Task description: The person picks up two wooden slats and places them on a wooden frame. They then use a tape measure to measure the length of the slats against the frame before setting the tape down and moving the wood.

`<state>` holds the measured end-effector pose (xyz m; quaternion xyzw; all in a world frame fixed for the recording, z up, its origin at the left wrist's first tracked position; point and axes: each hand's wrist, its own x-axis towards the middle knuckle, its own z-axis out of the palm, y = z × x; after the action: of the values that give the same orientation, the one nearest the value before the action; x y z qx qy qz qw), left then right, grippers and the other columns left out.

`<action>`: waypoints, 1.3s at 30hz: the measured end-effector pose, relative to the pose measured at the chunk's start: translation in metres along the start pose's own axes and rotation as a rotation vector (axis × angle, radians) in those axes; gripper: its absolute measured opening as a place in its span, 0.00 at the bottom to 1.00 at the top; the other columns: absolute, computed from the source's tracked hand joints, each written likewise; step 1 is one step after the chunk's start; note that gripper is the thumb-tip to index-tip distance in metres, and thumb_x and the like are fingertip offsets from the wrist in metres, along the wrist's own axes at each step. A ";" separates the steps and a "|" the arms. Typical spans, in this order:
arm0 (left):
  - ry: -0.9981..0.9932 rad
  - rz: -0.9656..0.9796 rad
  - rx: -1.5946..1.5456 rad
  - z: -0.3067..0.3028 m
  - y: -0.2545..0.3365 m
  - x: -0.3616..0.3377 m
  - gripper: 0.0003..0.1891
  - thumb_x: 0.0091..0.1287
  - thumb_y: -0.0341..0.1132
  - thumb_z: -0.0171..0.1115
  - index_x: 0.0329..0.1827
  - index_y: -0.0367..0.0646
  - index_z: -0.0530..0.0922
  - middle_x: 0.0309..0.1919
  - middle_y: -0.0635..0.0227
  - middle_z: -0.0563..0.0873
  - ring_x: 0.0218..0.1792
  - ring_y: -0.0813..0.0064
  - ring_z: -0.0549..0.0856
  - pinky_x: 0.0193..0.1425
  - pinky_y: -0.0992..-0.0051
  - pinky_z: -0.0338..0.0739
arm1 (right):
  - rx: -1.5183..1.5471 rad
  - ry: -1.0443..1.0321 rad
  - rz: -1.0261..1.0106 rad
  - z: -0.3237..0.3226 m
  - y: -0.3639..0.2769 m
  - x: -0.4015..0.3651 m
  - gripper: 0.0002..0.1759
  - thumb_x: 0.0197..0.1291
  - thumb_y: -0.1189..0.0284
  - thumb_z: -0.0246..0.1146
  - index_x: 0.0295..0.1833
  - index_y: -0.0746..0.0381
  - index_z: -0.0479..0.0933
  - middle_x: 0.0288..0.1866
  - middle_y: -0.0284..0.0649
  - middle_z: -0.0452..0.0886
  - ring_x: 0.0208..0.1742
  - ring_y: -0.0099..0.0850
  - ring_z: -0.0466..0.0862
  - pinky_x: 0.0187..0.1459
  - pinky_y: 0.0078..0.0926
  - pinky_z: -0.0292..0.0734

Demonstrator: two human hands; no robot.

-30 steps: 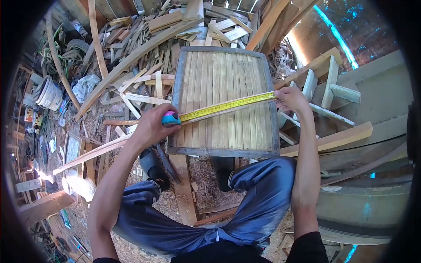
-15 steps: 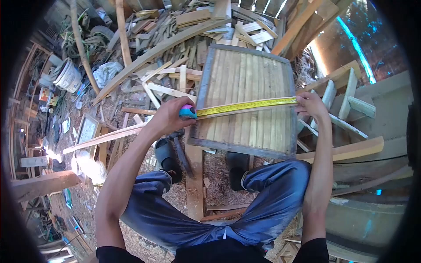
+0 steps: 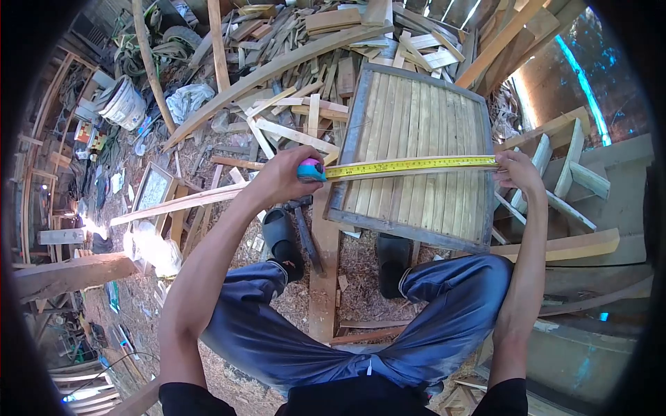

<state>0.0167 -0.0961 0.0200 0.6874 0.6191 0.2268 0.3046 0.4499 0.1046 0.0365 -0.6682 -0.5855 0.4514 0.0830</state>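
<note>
My left hand is closed around the blue and pink case of a tape measure. Its yellow blade is pulled out to the right, across a slatted wooden panel with a dark frame. At the panel's right edge, my right hand pinches the blade's far end. A long thin wood strip sticks out leftward from behind my left hand and seems to run on under the blade. How the fingers grip the strip is hidden.
A hammer lies by my left foot on a plank. Scrap wood is heaped beyond the panel. A white bucket stands at the far left, and a white-edged wooden frame leans at the right.
The whole scene has shifted slightly rightward as the head view turned. Both hands keep the tape measure stretched over the panel, with little other movement.
</note>
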 end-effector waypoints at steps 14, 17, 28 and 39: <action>0.052 0.114 0.075 0.014 -0.001 0.014 0.19 0.52 0.33 0.74 0.45 0.42 0.78 0.41 0.58 0.83 0.45 0.58 0.83 0.50 0.64 0.78 | 0.058 0.017 -0.046 -0.001 0.007 0.006 0.14 0.69 0.66 0.58 0.52 0.64 0.79 0.39 0.37 0.84 0.30 0.24 0.83 0.30 0.22 0.78; 0.035 0.125 0.035 0.016 0.004 0.020 0.19 0.52 0.36 0.74 0.44 0.42 0.77 0.41 0.57 0.83 0.45 0.55 0.83 0.50 0.62 0.77 | 0.014 0.003 -0.048 -0.002 0.008 0.006 0.13 0.70 0.64 0.58 0.50 0.60 0.79 0.39 0.34 0.83 0.33 0.23 0.85 0.32 0.20 0.79; 0.002 0.120 0.123 0.009 0.005 0.009 0.20 0.53 0.37 0.73 0.47 0.43 0.77 0.40 0.58 0.85 0.44 0.54 0.84 0.50 0.61 0.77 | 0.375 -0.083 -0.042 0.004 0.016 0.017 0.15 0.70 0.71 0.55 0.53 0.73 0.73 0.44 0.49 0.82 0.35 0.35 0.86 0.35 0.29 0.88; 0.142 -0.013 0.058 -0.025 -0.045 -0.063 0.18 0.50 0.27 0.69 0.45 0.43 0.77 0.37 0.55 0.86 0.41 0.52 0.85 0.47 0.61 0.78 | 0.471 -0.024 -0.048 0.004 0.021 0.023 0.16 0.70 0.72 0.55 0.51 0.77 0.73 0.44 0.52 0.81 0.39 0.38 0.86 0.38 0.29 0.88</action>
<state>-0.0408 -0.1530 0.0109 0.6743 0.6497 0.2549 0.2414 0.4594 0.1168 0.0091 -0.6110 -0.4806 0.5814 0.2401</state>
